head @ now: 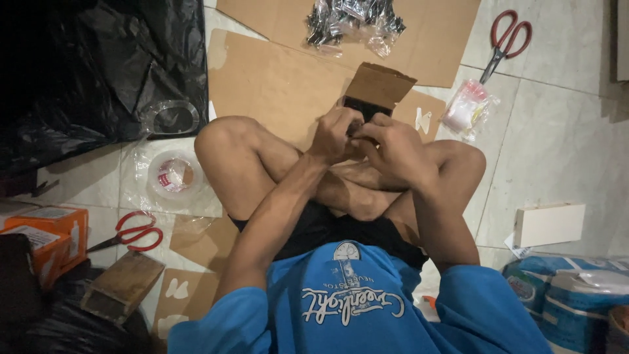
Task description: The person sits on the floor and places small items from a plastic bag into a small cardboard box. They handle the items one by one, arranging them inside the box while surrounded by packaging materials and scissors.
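Sitting cross-legged on the tiled floor, the person grips a small cardboard box [375,92] with both hands — left hand [335,134] and right hand [393,147] closed around its lower end, flap open — held above the knees, over flat cardboard sheets [275,82]. Red-handled scissors [134,231] lie well apart.

A home floor used for packing: pale tiles [563,131], cardboard sheets [275,85], scissors [504,40], tape roll [174,174].

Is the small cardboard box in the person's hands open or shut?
Open. The small cardboard box has its brown flap raised, showing a dark inside, while the left hand and right hand hold it.
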